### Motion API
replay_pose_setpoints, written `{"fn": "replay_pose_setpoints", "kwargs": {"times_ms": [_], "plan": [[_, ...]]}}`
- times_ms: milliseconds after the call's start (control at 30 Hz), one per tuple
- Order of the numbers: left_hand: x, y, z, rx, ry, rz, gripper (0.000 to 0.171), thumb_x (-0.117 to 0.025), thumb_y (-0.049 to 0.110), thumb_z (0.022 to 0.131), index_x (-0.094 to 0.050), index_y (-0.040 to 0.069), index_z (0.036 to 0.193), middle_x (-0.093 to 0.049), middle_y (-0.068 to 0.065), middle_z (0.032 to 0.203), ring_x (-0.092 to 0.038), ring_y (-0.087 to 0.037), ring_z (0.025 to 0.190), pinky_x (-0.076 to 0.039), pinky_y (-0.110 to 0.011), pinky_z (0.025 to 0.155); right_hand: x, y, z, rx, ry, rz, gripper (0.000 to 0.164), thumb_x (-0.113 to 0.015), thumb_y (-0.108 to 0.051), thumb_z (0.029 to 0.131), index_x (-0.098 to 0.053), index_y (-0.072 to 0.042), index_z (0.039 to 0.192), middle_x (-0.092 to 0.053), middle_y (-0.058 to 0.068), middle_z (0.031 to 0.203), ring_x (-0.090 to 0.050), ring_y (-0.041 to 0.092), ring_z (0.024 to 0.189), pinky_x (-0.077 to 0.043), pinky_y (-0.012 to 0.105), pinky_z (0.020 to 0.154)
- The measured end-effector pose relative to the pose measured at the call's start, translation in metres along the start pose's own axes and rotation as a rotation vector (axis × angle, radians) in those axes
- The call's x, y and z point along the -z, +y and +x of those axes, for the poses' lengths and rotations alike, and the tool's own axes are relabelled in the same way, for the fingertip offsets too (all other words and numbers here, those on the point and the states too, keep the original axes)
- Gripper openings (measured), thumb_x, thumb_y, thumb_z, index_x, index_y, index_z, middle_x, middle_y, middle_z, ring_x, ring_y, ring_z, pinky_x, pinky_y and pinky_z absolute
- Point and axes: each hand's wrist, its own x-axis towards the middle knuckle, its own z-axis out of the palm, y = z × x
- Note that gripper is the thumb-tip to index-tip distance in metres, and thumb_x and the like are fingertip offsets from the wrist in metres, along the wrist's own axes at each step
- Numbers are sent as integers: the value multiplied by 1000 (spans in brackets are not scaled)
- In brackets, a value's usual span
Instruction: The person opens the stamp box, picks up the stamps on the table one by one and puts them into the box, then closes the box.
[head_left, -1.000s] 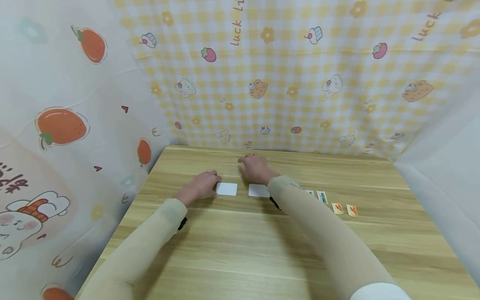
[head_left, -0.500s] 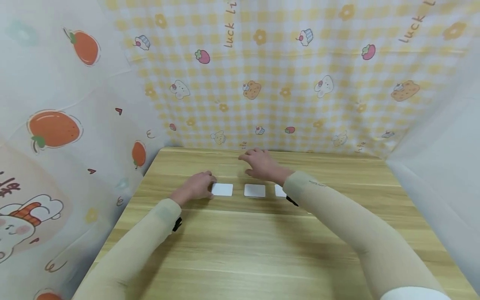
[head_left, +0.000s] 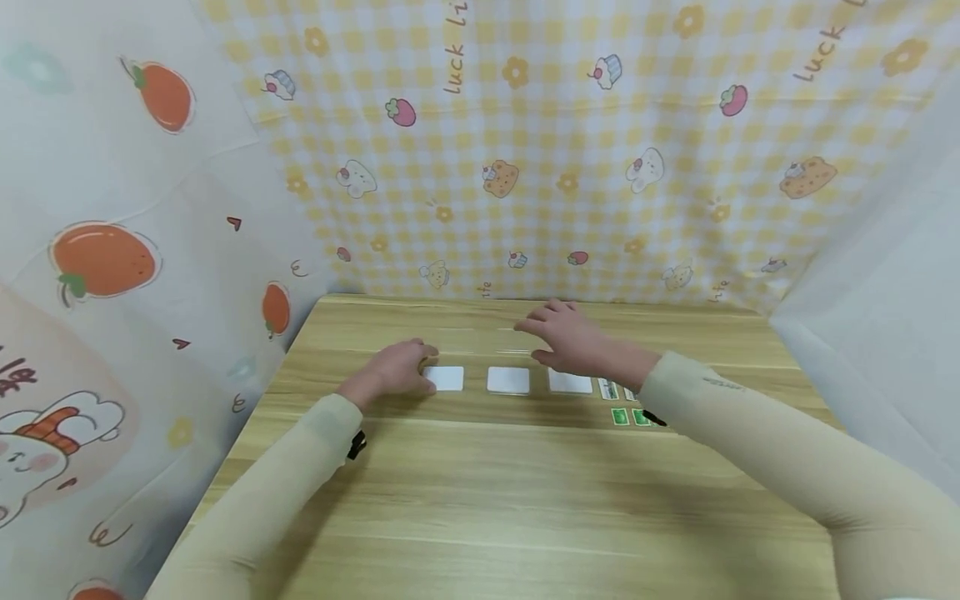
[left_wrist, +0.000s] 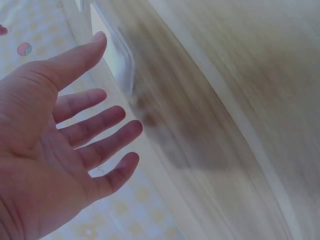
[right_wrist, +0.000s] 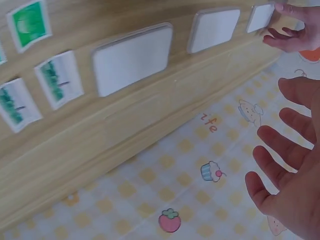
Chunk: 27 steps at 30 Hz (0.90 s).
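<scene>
1. Three white cards lie in a row on the wood-grain bench [head_left: 480, 500]: left card [head_left: 447, 378], middle card [head_left: 508, 380], right card [head_left: 572, 382].
2. Left hand [head_left: 392, 368], fingers loosely spread, is at the left card's outer end; contact unclear.
3. Right hand [head_left: 576, 340], relaxed and holding nothing, hovers near the right card.
4. Green stamps [head_left: 619, 416] and landscape stamps [right_wrist: 59, 80] lie beyond the right card.

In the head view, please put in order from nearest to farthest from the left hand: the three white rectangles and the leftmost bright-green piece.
1. Left white rectangle, beside the left hand.
2. Middle white rectangle, mid-row.
3. Right white rectangle, at the row's right end.
4. Bright-green piece, farther right and lower.
</scene>
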Motion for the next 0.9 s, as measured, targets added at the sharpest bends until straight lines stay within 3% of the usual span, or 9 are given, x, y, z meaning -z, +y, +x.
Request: {"fn": "replay_pose_setpoints", "kwargs": {"times_ms": [167, 333, 567, 700, 900], "plan": [[-1, 12, 3, -33, 3, 24, 73, -86, 29, 81, -55, 4, 142, -60, -16, 132, -60, -26, 104, -50, -46, 91, 3, 10, -33, -3, -1, -1, 49, -76, -26, 92, -62, -15, 138, -62, 7, 130, -50, 34, 126, -39, 59, 101], [-4, 13, 5, -28, -7, 31, 74, -88, 24, 79, -55, 6, 143, -60, -16, 133, -60, -26, 102, -50, -46, 88, -4, 25, -64, -56, -9, 2, 49, -80, -23, 88, -65, -13, 133, -64, 9, 128, -53, 37, 123, -41, 61, 98], [-3, 17, 12, -19, -12, 32, 77, -88, 25, 78, -54, 5, 144, -60, -15, 135, -60, -32, 114, -48, -54, 94, -20, 44, -87, -130, -24, 9, 45, -78, -25, 90, -67, -12, 131, -66, 9, 125, -56, 36, 118, -46, 62, 89], [-5, 31, 20, -18, -12, 15, 77, -87, 29, 79, -53, 5, 144, -60, -15, 135, -59, -32, 115, -47, -55, 95, -28, 52, -96, -183, -31, 29, 45, -78, -23, 89, -66, -11, 131, -66, 11, 123, -56, 37, 116, -47, 62, 85], [-8, 63, 34, -64, 4, -1, 73, -84, 31, 83, -54, 5, 143, -59, -13, 138, -60, -31, 116, -46, -54, 97, -40, 62, -109, -238, -47, 41, 47, -78, -23, 89, -66, -8, 131, -66, 14, 122, -57, 40, 113, -49, 62, 81]]}}
